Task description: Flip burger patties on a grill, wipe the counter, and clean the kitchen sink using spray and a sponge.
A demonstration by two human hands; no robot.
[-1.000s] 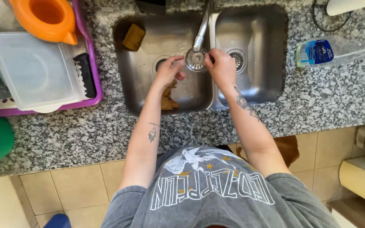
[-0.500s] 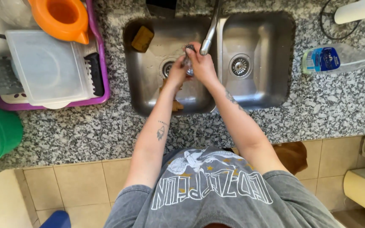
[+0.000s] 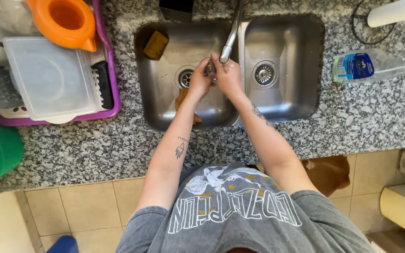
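Hands clasp small metal item under faucet.

An orange jug and a clear lid sit in a purple rack on the speckled desk. A yellow sponge lies in the left basin. A spray bottle lies right of the sink; a green container stands far left.

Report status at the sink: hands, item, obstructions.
Left hand and right hand together under the faucet, gripping a small metal item; kind unclear. Both over the left basin. Sponge in the corner, apart.
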